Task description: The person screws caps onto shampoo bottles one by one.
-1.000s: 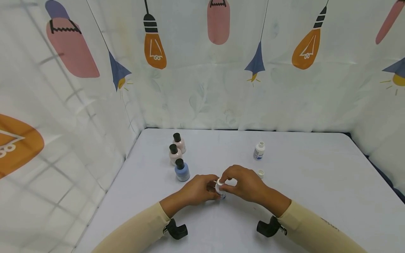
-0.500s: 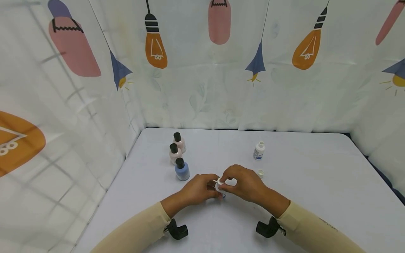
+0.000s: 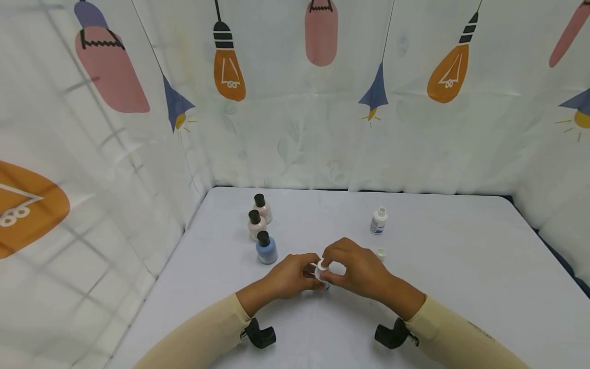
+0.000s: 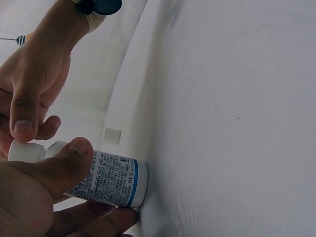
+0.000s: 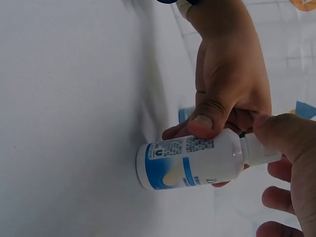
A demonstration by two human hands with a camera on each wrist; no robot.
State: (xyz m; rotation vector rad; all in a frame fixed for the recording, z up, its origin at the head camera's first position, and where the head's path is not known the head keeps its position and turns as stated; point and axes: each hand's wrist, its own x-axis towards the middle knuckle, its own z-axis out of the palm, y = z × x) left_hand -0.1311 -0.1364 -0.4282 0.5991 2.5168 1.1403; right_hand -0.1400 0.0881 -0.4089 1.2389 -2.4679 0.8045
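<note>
A small white bottle [image 5: 197,158] with a blue-banded printed label is upright near the front middle of the table. My left hand [image 3: 290,277] grips its body, thumb on one side and fingers on the other. At its top, my right hand [image 3: 357,266] pinches the white cap [image 5: 261,150] between thumb and forefinger; the cap sits at the bottle's neck. The right hand's other fingers are off the bottle. Just beyond the right hand a loose white cap [image 3: 380,253] lies on the table. Farther back stands a second white bottle [image 3: 378,221], uncapped.
On the left of the white table [image 3: 461,266] stand a blue bottle [image 3: 266,249] and two pale pink bottles [image 3: 256,227], all with black caps, in a close row. A patterned white curtain [image 3: 295,128] hangs behind the table and along its left side.
</note>
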